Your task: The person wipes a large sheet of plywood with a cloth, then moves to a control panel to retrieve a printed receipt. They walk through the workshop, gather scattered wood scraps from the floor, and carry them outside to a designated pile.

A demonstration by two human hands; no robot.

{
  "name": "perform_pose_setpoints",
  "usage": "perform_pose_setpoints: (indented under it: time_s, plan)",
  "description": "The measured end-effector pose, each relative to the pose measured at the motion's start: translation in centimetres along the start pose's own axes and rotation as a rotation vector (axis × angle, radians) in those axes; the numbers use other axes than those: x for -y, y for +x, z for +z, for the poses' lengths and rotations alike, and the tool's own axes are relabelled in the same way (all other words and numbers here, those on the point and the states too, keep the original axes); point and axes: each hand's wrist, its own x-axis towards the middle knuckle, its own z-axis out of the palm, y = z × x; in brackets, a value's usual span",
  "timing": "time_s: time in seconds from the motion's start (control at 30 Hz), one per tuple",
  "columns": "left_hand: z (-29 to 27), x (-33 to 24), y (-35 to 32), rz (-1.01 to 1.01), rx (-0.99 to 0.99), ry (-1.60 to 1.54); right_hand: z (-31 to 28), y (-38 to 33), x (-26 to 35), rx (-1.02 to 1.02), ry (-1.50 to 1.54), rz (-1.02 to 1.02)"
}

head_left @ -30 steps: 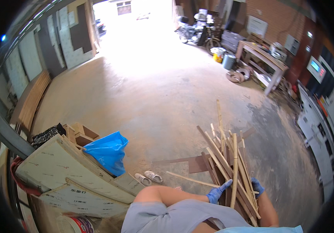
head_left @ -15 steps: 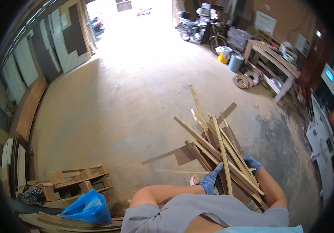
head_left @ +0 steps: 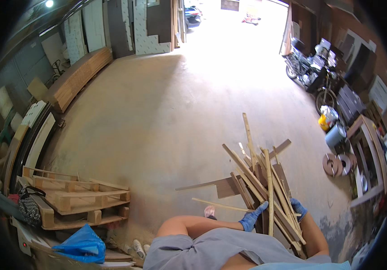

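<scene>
A loose bundle of wood strips (head_left: 270,193), pale battens mixed with brown pieces, is carried against my front, its ends fanned out at different angles. My left hand (head_left: 253,217), in a blue glove, grips its left side; the thumb shows along the wood and the fingers are partly hidden. On the right side my right hand (head_left: 298,209), also blue-gloved, is wrapped round the bundle, and the forearm supports it from outside. A flat brown board piece (head_left: 228,187) and a thin strip (head_left: 220,204) stick out to the left.
Wooden pallets (head_left: 78,202) and a blue plastic bag (head_left: 83,245) are at the near left. Long stacked boards (head_left: 81,78) lie along the left wall. Right: motorcycle (head_left: 308,69), bucket (head_left: 335,136), brown rolls (head_left: 333,164), wooden bench (head_left: 369,148). A bright doorway opens ahead.
My view has swung to the left, so the pallets show more fully and the bench sits nearer the right rim. The wood strips stay held in both hands.
</scene>
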Motion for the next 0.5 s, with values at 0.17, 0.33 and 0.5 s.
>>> perform_pose_setpoints:
  time_s: [0.17,0.33,0.5]
  plan:
    - [3.6,-14.3,3.8,0.150,0.084,0.190,-2.7,7.8,11.2,-0.014,-0.023,-0.116]
    - [4.5,-25.7,9.8,0.123,0.005,0.303,-2.0,16.6,21.3,0.101,0.106,-0.120]
    - [4.4,-33.9,26.4,0.272,0.135,0.038,-4.1,26.6,35.2,0.081,0.002,-0.075]
